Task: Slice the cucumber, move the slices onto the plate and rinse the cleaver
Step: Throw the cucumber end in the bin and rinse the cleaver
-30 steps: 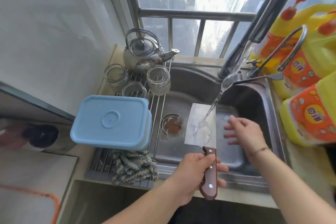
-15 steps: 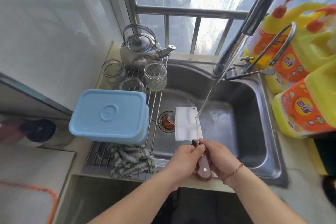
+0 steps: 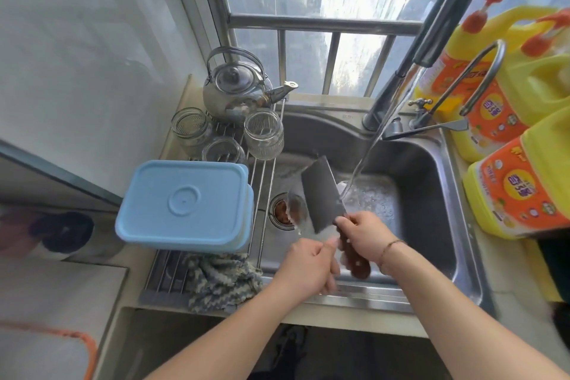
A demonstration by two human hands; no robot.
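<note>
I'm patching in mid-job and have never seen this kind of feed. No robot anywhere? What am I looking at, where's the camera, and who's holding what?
There is no machine: a person works with bare hands, and the one camera sits on their head, looking down over a steel sink. The right hand grips the cleaver by its wooden handle, blade tilted over the basin. The left hand is beside the handle, fingers curled; whether it touches it is unclear. Water runs from the tap just right of the blade. On the rack at left stand a blue lidded box, glass jars, a kettle and a cloth. Yellow bottles stand at right.
</note>
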